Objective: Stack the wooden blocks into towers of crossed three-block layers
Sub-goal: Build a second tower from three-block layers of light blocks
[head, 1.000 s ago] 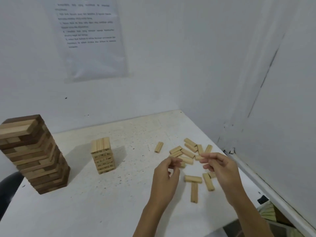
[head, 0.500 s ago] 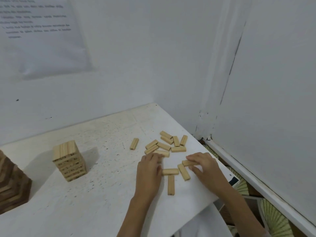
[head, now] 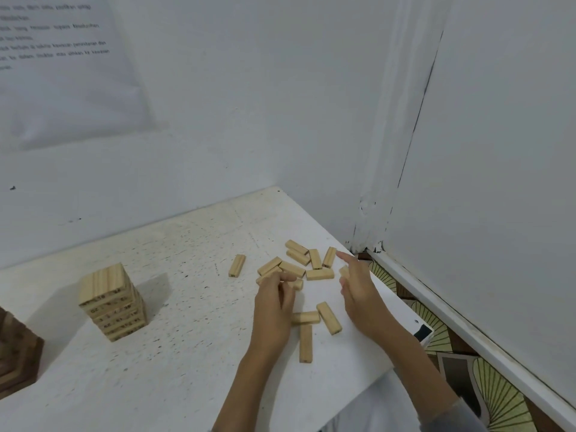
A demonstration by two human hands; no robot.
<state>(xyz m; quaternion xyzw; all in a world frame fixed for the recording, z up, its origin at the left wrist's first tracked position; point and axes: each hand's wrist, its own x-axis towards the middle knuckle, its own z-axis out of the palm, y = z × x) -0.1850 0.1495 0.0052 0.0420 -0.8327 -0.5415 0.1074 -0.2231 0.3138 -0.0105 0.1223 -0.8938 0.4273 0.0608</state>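
Note:
Several loose light wooden blocks (head: 319, 273) lie scattered on the white table (head: 174, 369) near its far right corner. My left hand (head: 272, 307) curls its fingers round one block (head: 296, 285) at the near edge of that pile. My right hand (head: 358, 291) pinches another block (head: 343, 271), mostly hidden behind its fingers, with the index finger stretched out. Three more blocks (head: 328, 318) lie between my hands, closer to me. A small light-wood tower (head: 110, 302) of crossed layers stands to the left. One single block (head: 237, 265) lies apart, left of the pile.
A taller dark-and-light wooden tower (head: 15, 353) is cut off at the left edge. White walls close in behind and to the right. The table's right edge (head: 389, 294) runs just beside my right hand, with a white-and-black object (head: 422, 332) and a patterned floor below.
The view swung right and down. Both hands dropped onto the loose blocks, each taking hold of one. The right hand has now lifted its block toward the pile.

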